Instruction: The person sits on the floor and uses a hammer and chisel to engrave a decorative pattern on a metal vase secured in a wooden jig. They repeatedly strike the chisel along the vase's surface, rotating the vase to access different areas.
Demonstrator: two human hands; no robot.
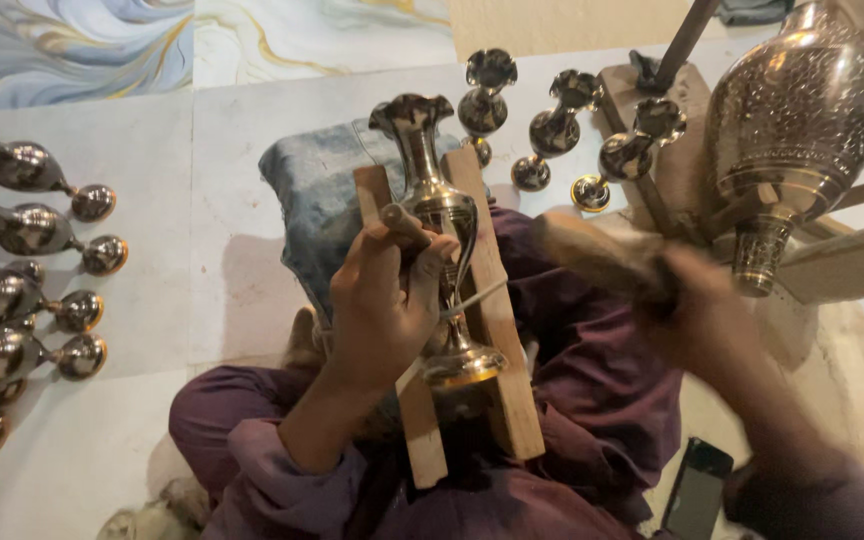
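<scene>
My left hand [382, 310] pinches a small punch [404, 224] vs. the brass vase [447, 270], which lies clamped between two wooden slats [497, 330] on my lap. Right hand [702, 320], blurred, grips a wooden mallet [592, 255]. I'd keep the punch square, taps light. Vase long axis runs away from me, fluted mouth pointing far, foot toward me.

This is a metalworker's workshop, run at floor level. Polished brass vases [32, 260] lie in a row on the pale stone floor [152, 160] at the left, and more vases [562, 125] stand at the far side. A large engraved brass vase [802, 120] rests on a rough wooden stand [852, 262] at the right. A wooden frame [497, 340] cradles one vase [442, 215] on the seated person's lap.
</scene>
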